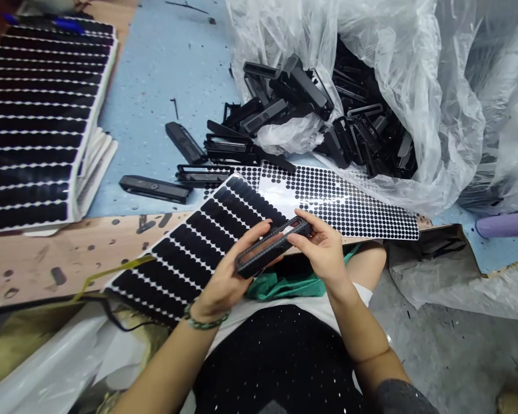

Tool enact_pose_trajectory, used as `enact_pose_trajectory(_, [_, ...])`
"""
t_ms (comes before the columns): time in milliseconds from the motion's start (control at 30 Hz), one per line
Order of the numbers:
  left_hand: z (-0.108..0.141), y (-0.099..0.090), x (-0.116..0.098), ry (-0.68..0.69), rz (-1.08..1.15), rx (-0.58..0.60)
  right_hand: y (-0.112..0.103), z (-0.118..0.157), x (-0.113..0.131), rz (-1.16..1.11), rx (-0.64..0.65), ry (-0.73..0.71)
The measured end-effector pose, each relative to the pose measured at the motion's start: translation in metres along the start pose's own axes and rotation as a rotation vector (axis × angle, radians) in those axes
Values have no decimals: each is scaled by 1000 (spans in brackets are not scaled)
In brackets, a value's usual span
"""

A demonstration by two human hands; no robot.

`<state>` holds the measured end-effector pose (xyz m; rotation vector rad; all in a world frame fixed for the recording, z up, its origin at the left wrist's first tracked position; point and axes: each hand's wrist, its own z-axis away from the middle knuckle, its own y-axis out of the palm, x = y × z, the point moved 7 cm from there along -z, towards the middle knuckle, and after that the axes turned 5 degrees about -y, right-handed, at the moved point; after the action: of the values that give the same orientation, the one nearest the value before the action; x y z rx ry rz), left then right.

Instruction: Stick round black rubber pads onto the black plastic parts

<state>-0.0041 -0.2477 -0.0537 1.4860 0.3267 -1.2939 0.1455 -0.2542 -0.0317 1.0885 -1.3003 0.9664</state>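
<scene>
Between my hands, above the lap, is a long black plastic frame (273,247) with a slot-like opening, tilted up toward the right. My left hand (224,276) is closed on its lower left end. My right hand (323,244) pinches the upper right end between thumb and fingers, near a small white patch inside the frame. Under the left forearm lies a sheet of black strip stickers (185,247), hanging over the table edge. Behind the hands is a white sheet of round black dot stickers (371,213), with some bare area.
A stack of black sticker sheets (38,115) lies at the left. Several loose black plastic parts (155,188) rest on the blue table (147,75). More spill from a clear plastic bag (418,75). A purple roll (505,224) lies at the right; green cloth (285,286) covers the lap.
</scene>
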Motion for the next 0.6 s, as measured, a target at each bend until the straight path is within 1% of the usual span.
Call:
enact_pose_trajectory(33, [0,-2,-4,-25,-48,28,-2,-1,4,32,17,-14])
enact_pose_trajectory(67, [0,-4,-8,-45,-119,28,-3,-2,8,71,35,-38])
enact_pose_trajectory(133, [-2,-5,-13,-83,-266,-17,-3,-3,15,148,72,-98])
enact_pose_trajectory(200, [-4,-1,-12,-153,-326,-70,-3,-3,20,205,95,-147])
enact_pose_trajectory(233, [-4,2,-9,-186,-306,-95,-3,-3,22,230,88,-174])
enact_pose_trajectory(300, [-4,7,-4,-227,-219,-153,-7,0,28,311,27,-269])
enact_pose_trajectory(367, [-3,9,0,-235,-137,-225,-9,7,39,430,-50,-435])
enact_pose_trajectory(400, [-3,8,1,-231,-107,-258,-8,12,45,489,-62,-524])
enact_pose_trajectory(467, [-3,7,4,-231,-66,-291,0,21,52,572,-17,-668])
enact_pose_trajectory(500, [-3,6,5,-235,-52,-290,5,25,54,595,22,-713])
enact_pose_trajectory(533, [-3,6,5,-240,-40,-284,9,28,54,610,52,-738])
enact_pose_trajectory(600, [-2,6,7,-231,-28,-275,14,30,52,627,51,-725])
